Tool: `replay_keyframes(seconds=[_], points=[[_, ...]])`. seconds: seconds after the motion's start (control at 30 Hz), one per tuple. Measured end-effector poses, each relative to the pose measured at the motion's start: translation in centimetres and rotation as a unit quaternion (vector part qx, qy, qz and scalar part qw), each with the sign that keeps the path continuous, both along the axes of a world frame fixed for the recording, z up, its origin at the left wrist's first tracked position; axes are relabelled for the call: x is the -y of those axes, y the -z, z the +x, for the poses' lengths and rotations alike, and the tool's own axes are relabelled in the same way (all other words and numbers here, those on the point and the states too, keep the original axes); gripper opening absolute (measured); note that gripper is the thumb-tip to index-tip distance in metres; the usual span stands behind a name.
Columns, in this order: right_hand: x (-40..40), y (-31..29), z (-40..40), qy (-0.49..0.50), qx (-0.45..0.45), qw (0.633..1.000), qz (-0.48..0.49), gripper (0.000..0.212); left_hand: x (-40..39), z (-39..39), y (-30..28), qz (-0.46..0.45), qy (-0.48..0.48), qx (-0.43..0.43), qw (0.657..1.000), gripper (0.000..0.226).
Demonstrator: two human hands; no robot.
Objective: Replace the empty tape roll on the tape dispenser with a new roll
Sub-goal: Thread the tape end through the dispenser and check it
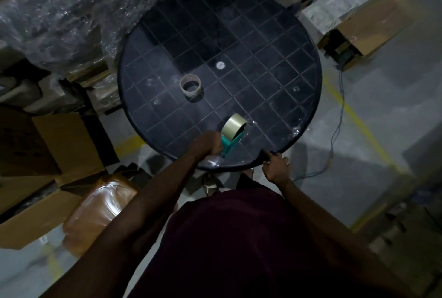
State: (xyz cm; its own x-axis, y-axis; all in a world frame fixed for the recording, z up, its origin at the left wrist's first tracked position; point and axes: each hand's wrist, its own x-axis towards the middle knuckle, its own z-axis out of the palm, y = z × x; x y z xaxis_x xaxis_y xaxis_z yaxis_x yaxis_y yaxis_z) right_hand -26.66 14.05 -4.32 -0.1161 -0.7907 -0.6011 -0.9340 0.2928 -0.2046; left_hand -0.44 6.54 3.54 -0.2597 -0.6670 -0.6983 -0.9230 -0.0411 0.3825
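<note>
A teal tape dispenser (231, 145) stands near the front edge of a round black table (275, 41), and a full roll of pale tape (233, 124) sits on it. My left hand (205, 145) grips the dispenser's handle from the left. An empty cardboard tape core (190, 85) lies on the table left of centre, apart from the dispenser. My right hand (275, 165) holds the table's front rim, fingers curled over the edge.
Cardboard boxes (55, 144) and plastic-wrapped stacks (62, 10) crowd the left side. More boxes (366, 27) stand at the right. A blue cable (337, 125) trails over the grey floor, which bears yellow lines. A wrapped brown parcel (100, 209) lies at the lower left.
</note>
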Motion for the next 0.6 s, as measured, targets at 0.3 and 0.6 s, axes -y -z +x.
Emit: replay_keyframes(seconds=[0.3, 0.6], points=[[2.3, -0.6, 1.7, -0.016, 0.033, 0.999, 0.018, 0.037, 3.4, 2.8, -2.8, 0.056, -0.240, -0.126, 0.961, 0.016], [7.2, 0.1, 3.5, 0.094, 0.216, 0.972, -0.012, 0.019, 2.6, 0.3, -2.0, 0.210, -0.543, -0.435, 0.687, 0.005]])
